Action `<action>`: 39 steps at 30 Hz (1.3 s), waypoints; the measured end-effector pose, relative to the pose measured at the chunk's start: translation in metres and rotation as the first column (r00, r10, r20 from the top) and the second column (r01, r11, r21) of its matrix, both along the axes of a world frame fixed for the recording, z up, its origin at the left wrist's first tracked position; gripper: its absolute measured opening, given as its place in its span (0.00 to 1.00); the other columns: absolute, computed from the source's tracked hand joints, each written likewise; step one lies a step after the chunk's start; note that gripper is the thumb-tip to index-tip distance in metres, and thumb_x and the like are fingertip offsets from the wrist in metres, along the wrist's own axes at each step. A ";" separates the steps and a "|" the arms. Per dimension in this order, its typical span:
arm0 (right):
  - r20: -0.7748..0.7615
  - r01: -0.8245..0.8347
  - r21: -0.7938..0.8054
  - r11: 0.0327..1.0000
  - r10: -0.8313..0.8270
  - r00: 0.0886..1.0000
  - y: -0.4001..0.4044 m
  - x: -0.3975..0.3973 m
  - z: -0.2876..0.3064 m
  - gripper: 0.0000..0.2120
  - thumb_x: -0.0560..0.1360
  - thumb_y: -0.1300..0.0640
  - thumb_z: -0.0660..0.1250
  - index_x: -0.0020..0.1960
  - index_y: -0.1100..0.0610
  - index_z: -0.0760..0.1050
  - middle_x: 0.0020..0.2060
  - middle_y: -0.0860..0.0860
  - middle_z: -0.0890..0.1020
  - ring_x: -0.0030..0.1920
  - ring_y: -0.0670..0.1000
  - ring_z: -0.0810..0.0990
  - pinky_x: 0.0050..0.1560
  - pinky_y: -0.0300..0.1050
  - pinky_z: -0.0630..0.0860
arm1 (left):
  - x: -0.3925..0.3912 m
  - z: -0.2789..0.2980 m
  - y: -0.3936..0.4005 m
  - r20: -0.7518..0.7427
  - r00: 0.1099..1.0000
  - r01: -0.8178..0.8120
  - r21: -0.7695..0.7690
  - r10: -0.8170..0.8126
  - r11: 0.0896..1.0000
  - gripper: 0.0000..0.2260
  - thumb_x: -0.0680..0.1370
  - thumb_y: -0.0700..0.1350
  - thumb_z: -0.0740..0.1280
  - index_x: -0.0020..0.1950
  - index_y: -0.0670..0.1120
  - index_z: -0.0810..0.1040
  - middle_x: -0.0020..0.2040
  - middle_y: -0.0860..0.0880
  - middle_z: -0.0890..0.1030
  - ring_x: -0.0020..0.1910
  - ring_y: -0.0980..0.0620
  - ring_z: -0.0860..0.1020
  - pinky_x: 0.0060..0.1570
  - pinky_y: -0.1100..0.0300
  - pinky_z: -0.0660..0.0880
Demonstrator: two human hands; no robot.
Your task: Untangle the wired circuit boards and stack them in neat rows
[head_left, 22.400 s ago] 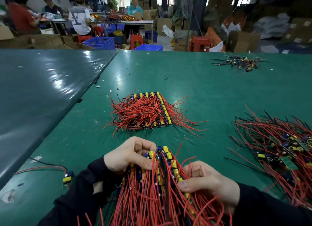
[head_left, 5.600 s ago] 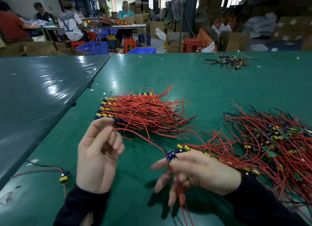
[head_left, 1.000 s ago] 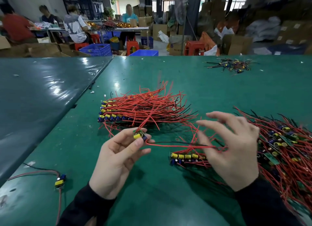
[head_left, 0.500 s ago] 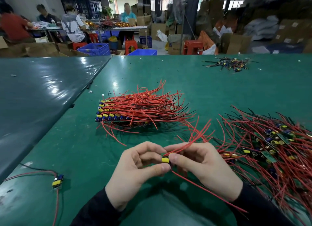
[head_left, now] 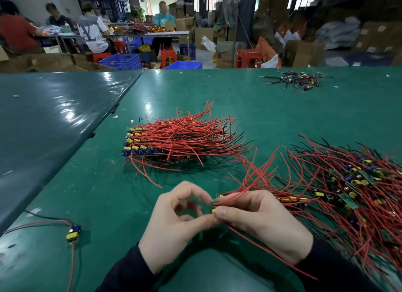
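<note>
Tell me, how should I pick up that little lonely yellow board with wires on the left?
Probably pinch the small yellow-and-blue circuit board by its body, from above. It lies flat on the green table, apart from the piles, and its thin red and black wires trail away, so pulling those might strain them.

Tangled pile cut off right

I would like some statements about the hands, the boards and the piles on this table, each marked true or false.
1. Both hands, left hand and right hand, pinch one small board. True.
2. The stacked boards lie beyond the hands. True.
3. The tangled pile lies on the person's left. False: it lies on the right.
4. The single board at the left has blue wires. False: red and black.
</note>
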State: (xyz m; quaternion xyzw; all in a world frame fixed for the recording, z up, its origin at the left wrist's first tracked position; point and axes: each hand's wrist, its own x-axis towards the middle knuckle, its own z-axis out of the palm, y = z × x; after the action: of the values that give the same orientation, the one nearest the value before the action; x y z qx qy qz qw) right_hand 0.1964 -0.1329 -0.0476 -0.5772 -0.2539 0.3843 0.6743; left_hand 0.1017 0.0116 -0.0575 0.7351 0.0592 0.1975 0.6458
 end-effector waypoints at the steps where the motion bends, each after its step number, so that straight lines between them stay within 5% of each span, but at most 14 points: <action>1: 0.018 -0.034 -0.014 0.999 0.034 0.999 -0.001 0.000 0.001 0.10 0.61 0.53 0.73 0.37 0.59 0.84 0.34 0.53 0.84 0.34 0.45 0.79 0.37 0.34 0.76 | 0.000 0.000 0.001 0.000 0.999 0.036 -0.049 -0.036 0.998 0.16 0.59 0.46 0.76 0.43 0.45 0.78 0.42 0.51 0.78 0.36 0.52 0.74 0.33 0.55 0.71; 4: 0.082 -0.194 -0.060 0.979 0.198 0.977 -0.003 -0.001 0.008 0.07 0.70 0.54 0.71 0.37 0.58 0.83 0.32 0.50 0.82 0.32 0.44 0.77 0.33 0.33 0.72 | -0.002 0.005 0.005 -0.023 0.970 0.223 -0.306 -0.241 0.926 0.22 0.62 0.45 0.73 0.54 0.39 0.76 0.44 0.45 0.77 0.36 0.46 0.75 0.32 0.58 0.74; 9: 0.111 -0.344 -0.121 0.931 0.357 0.928 -0.005 -0.005 0.013 0.06 0.72 0.57 0.68 0.39 0.55 0.82 0.33 0.48 0.83 0.33 0.42 0.78 0.35 0.33 0.73 | -0.002 0.007 0.005 -0.159 0.927 0.275 -0.331 -0.341 0.903 0.12 0.64 0.47 0.74 0.44 0.44 0.82 0.37 0.42 0.79 0.32 0.45 0.77 0.31 0.59 0.75; 12: 0.130 -0.370 -0.148 0.917 0.389 0.912 -0.007 -0.003 0.015 0.07 0.73 0.58 0.68 0.38 0.53 0.82 0.32 0.47 0.82 0.32 0.42 0.77 0.36 0.33 0.73 | -0.001 0.004 0.006 -0.244 0.897 0.255 -0.397 -0.370 0.882 0.16 0.64 0.44 0.74 0.48 0.40 0.76 0.38 0.44 0.79 0.31 0.50 0.77 0.28 0.62 0.75; 15: 0.120 -0.421 -0.200 0.885 0.448 0.886 -0.009 -0.002 0.015 0.07 0.76 0.61 0.67 0.42 0.56 0.83 0.33 0.48 0.82 0.34 0.43 0.77 0.37 0.34 0.74 | -0.002 0.003 0.005 -0.262 0.865 0.339 -0.323 -0.428 0.884 0.15 0.67 0.46 0.73 0.51 0.42 0.81 0.43 0.43 0.81 0.36 0.46 0.78 0.32 0.62 0.75; 18: 0.140 -0.394 -0.253 0.883 0.437 0.889 -0.009 0.000 0.009 0.07 0.76 0.62 0.67 0.46 0.65 0.82 0.34 0.53 0.81 0.33 0.45 0.77 0.37 0.35 0.74 | -0.002 0.001 0.004 -0.229 0.904 0.296 -0.275 -0.361 0.915 0.11 0.67 0.43 0.75 0.48 0.43 0.84 0.39 0.41 0.81 0.34 0.46 0.77 0.33 0.60 0.74; 23: 0.090 -0.243 -0.146 0.959 0.258 0.962 -0.003 0.000 0.007 0.06 0.70 0.57 0.67 0.39 0.60 0.79 0.32 0.51 0.81 0.31 0.45 0.78 0.33 0.35 0.73 | 0.001 0.001 0.004 -0.047 0.996 0.059 -0.347 -0.080 0.936 0.08 0.61 0.37 0.79 0.36 0.44 0.84 0.32 0.48 0.80 0.26 0.55 0.74 0.26 0.66 0.71; 26: 0.074 -0.143 -0.062 0.988 0.148 0.986 -0.001 0.001 0.005 0.06 0.70 0.58 0.66 0.38 0.61 0.78 0.32 0.54 0.79 0.30 0.46 0.77 0.31 0.35 0.72 | 0.003 0.002 0.004 0.000 0.999 -0.048 -0.385 0.052 0.921 0.09 0.59 0.44 0.75 0.37 0.44 0.84 0.35 0.44 0.83 0.32 0.54 0.80 0.29 0.66 0.75; 31: 0.072 -0.130 -0.123 0.984 0.139 0.988 0.002 -0.002 0.000 0.06 0.68 0.58 0.69 0.37 0.61 0.78 0.29 0.53 0.80 0.27 0.47 0.77 0.27 0.35 0.72 | 0.003 -0.001 0.002 0.050 0.993 -0.090 -0.274 0.107 0.958 0.04 0.63 0.40 0.73 0.35 0.40 0.82 0.35 0.39 0.83 0.35 0.48 0.83 0.33 0.62 0.78; 39: 0.202 -0.089 -0.168 0.982 0.123 0.972 0.001 -0.003 -0.004 0.01 0.73 0.65 0.69 0.42 0.62 0.78 0.29 0.52 0.81 0.27 0.46 0.76 0.28 0.36 0.71 | 0.002 -0.008 -0.003 0.174 0.962 -0.247 0.211 0.212 0.946 0.03 0.68 0.40 0.72 0.38 0.48 0.84 0.37 0.52 0.84 0.36 0.55 0.82 0.39 0.64 0.77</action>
State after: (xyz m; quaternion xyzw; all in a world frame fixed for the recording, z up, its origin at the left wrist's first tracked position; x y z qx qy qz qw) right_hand 0.1932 -0.1324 -0.0511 -0.6520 -0.3235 0.3750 0.5741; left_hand 0.1041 0.0083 -0.0658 0.7765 0.0730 0.3314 0.5310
